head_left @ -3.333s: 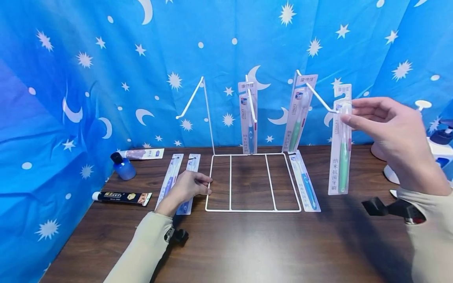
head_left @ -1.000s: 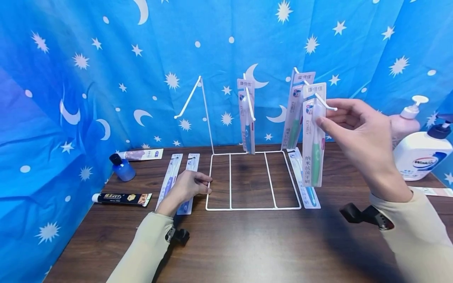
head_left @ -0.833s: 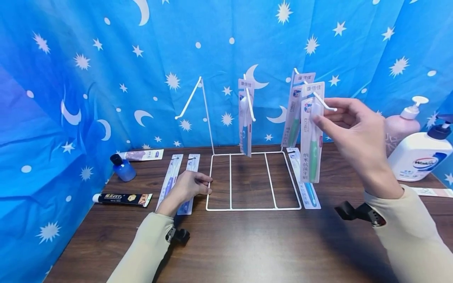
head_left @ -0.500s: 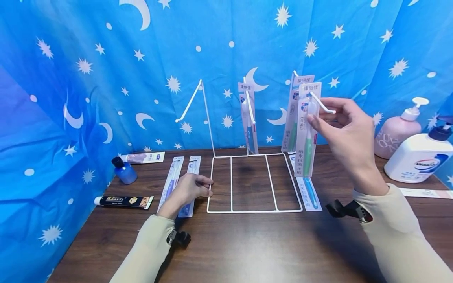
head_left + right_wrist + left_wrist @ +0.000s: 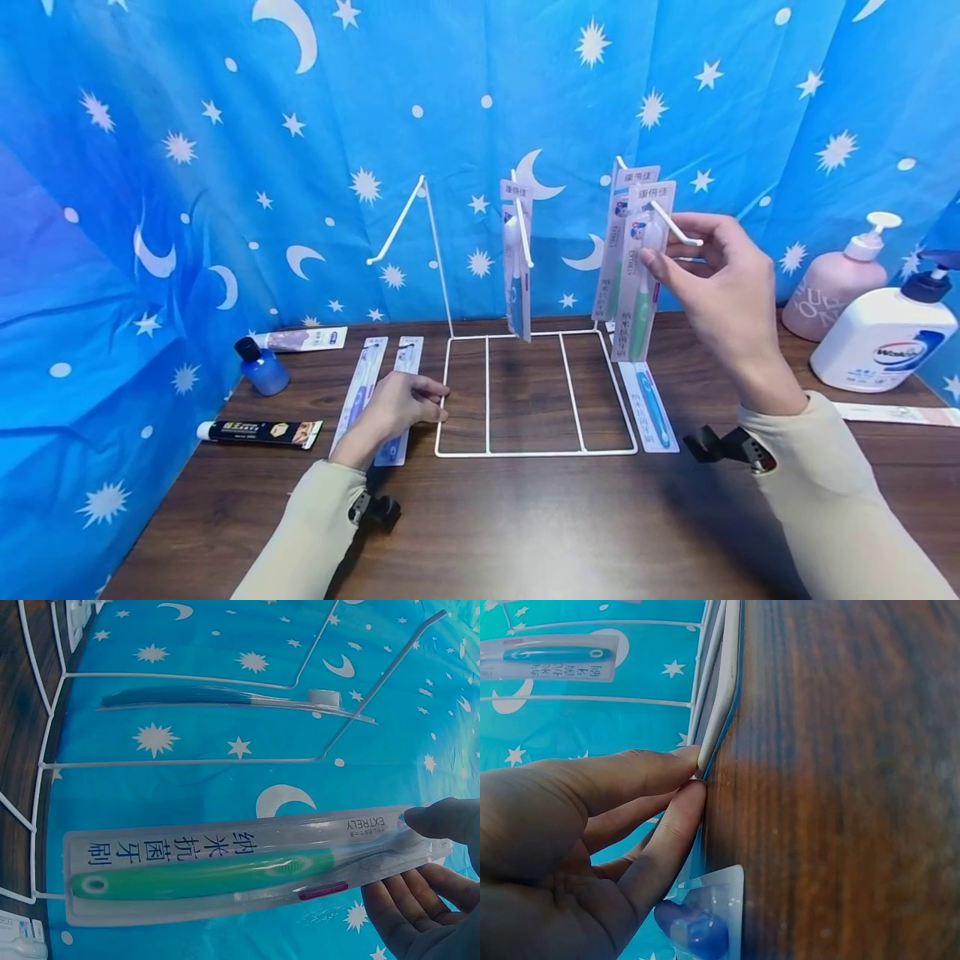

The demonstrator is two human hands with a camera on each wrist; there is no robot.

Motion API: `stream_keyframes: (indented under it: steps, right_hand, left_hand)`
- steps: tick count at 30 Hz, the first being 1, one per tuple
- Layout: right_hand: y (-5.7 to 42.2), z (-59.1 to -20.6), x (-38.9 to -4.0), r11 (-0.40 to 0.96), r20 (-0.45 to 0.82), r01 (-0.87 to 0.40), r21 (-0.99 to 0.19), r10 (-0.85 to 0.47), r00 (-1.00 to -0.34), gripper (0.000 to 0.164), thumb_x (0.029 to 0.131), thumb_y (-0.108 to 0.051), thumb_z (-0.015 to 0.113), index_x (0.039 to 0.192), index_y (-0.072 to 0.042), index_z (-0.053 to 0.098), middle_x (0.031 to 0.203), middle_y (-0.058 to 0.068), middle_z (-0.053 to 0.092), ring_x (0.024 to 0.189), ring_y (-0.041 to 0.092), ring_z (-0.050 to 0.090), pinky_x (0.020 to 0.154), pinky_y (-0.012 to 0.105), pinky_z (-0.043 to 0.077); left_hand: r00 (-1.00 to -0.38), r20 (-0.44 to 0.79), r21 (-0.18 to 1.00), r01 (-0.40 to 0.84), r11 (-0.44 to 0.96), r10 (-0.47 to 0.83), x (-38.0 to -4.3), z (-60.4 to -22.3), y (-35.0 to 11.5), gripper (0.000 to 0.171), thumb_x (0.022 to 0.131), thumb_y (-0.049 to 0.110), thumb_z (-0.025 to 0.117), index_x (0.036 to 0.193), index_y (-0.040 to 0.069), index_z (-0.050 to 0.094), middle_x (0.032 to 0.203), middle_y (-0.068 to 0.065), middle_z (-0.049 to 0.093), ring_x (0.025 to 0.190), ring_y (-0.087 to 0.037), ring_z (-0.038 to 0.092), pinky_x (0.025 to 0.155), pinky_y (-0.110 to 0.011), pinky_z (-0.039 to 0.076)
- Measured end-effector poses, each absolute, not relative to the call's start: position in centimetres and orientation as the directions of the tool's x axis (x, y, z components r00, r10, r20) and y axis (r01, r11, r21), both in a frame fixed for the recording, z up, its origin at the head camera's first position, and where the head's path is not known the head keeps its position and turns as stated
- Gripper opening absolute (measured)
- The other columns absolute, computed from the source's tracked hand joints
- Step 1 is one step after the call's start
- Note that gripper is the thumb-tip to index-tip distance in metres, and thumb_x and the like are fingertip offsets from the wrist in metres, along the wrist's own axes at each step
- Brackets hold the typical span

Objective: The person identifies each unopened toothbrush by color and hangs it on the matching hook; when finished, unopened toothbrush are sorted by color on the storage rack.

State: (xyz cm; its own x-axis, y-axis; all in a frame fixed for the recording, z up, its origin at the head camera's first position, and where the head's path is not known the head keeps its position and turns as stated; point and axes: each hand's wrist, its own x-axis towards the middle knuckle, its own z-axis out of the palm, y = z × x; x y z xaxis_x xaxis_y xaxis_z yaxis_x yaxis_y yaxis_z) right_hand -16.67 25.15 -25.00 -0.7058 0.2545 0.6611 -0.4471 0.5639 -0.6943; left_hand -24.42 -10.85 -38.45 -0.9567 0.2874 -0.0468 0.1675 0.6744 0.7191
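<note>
The right hand (image 5: 731,300) pinches the green brush (image 5: 637,321) between thumb and fingers near the top of its pack. The pack's long axis stands nearly upright, its top leaning a little to the right: brush head up beside the fingertips, green handle pointing down. A rod of the white rack (image 5: 525,454) comes out in front of the pack's top, its free tip just beside the fingers. Behind the held pack, beyond the right hand, a second green brush (image 5: 609,250) hangs on the rack with a similar lean, handle down.

The left hand (image 5: 392,410) pinches the left edge of the rack's base, thumb and fingertips meeting at the wire. Between the hands, the blue brush (image 5: 514,283) hangs from the middle rod, axis upright, handle down, turned partly edge-on. Another blue pack (image 5: 651,408) lies on the table (image 5: 525,533) below the right hand, handle end toward the person.

Two purple brushes lie with their handle ends toward the person: one (image 5: 408,358) partly hidden by the left hand, one (image 5: 363,379) just left of it. Farther left of that hand are a black tube (image 5: 258,433), a blue bottle (image 5: 266,372) and a pale tube (image 5: 303,339). Right of the right hand stand a pink pump (image 5: 832,292) and a white pump (image 5: 862,346).
</note>
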Motion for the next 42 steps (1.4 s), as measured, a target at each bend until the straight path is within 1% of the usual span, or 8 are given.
stream_keyframes:
  steps: [12,22,26,30,34,38,40,42]
  right_hand:
    - [24.8,-25.0,-16.8,0.585,0.649,-0.433,-0.686,0.224,-0.727,0.045,0.087,-0.021,0.074,0.128,-0.01,0.058,0.112,0.008,0.063,0.096,0.008,0.063,0.083,0.022,0.05]
    - [26.0,-24.2,-16.5,0.561,0.641,-0.439,-0.702,0.229,-0.733,0.043,0.088,-0.016,0.072,0.129,-0.009,0.058,0.12,0.007,0.062,0.101,0.01,0.061,0.084,0.02,0.049]
    - [27.0,-23.9,-16.1,0.522,0.64,-0.449,-0.725,0.268,-0.72,0.04,0.088,-0.014,0.071,0.126,-0.007,0.061,0.114,0.004,0.065,0.1,0.009,0.061,0.084,0.017,0.047]
    - [28.5,-24.1,-16.3,0.413,0.621,-0.488,-0.769,0.298,-0.725,0.036,0.088,-0.008,0.07,0.123,-0.003,0.062,0.108,0.005,0.067,0.094,0.012,0.065,0.079,0.015,0.049]
    - [29.9,-25.0,-17.4,0.354,0.541,-0.43,-0.83,0.325,-0.776,0.034,0.088,-0.011,0.071,0.121,-0.004,0.063,0.103,0.001,0.067,0.087,0.009,0.066,0.073,0.014,0.049]
    - [31.2,-26.7,-18.9,0.419,0.462,-0.311,-0.853,0.33,-0.823,0.038,0.089,-0.021,0.071,0.122,-0.004,0.062,0.097,-0.007,0.065,0.081,0.0,0.065,0.07,0.013,0.049]
    - [31.6,-27.7,-19.7,0.472,0.433,-0.253,-0.844,0.322,-0.842,0.042,0.09,-0.027,0.07,0.123,-0.003,0.06,0.098,-0.005,0.064,0.079,-0.004,0.063,0.069,0.012,0.049]
    - [31.8,-28.7,-20.4,0.524,0.395,-0.195,-0.829,0.303,-0.867,0.046,0.091,-0.033,0.067,0.124,-0.002,0.058,0.104,0.003,0.065,0.077,-0.007,0.061,0.068,0.012,0.048]
  left_hand:
    - [-0.959,-0.051,0.73,0.153,0.666,0.277,-24.5,-38.6,-11.2,0.028,0.073,0.007,0.084,0.1,0.01,0.076,0.078,0.002,0.067,0.068,-0.013,0.06,0.061,-0.026,0.048]
    - [-0.961,-0.039,0.727,0.161,0.667,0.275,-24.7,-38.3,-11.1,0.027,0.074,0.007,0.084,0.099,0.011,0.077,0.078,0.002,0.067,0.068,-0.013,0.06,0.062,-0.027,0.048]
    - [-0.959,-0.046,0.732,0.159,0.663,0.28,-24.5,-38.4,-11.0,0.027,0.074,0.007,0.084,0.099,0.01,0.076,0.078,0.002,0.067,0.068,-0.014,0.06,0.062,-0.027,0.047]
    - [-0.957,-0.029,0.739,0.175,0.651,0.29,-24.4,-38.5,-10.8,0.028,0.071,0.006,0.084,0.098,0.009,0.077,0.076,0.002,0.067,0.067,-0.013,0.06,0.061,-0.027,0.047]
    - [-0.958,-0.02,0.737,0.179,0.651,0.286,-24.4,-38.6,-10.7,0.028,0.071,0.005,0.084,0.097,0.01,0.077,0.075,0.002,0.066,0.066,-0.013,0.059,0.061,-0.027,0.047]
    - [-0.957,-0.029,0.734,0.177,0.655,0.29,-24.3,-38.7,-10.6,0.028,0.072,0.005,0.084,0.098,0.01,0.076,0.075,0.002,0.067,0.067,-0.012,0.06,0.062,-0.027,0.047]
    - [-0.956,-0.031,0.735,0.176,0.655,0.292,-24.3,-38.7,-10.7,0.028,0.072,0.005,0.084,0.098,0.009,0.076,0.076,0.002,0.067,0.067,-0.012,0.06,0.062,-0.027,0.048]
    - [-0.956,-0.029,0.735,0.177,0.654,0.291,-24.3,-38.7,-10.7,0.028,0.072,0.005,0.084,0.098,0.009,0.076,0.075,0.002,0.067,0.067,-0.012,0.06,0.062,-0.027,0.048]
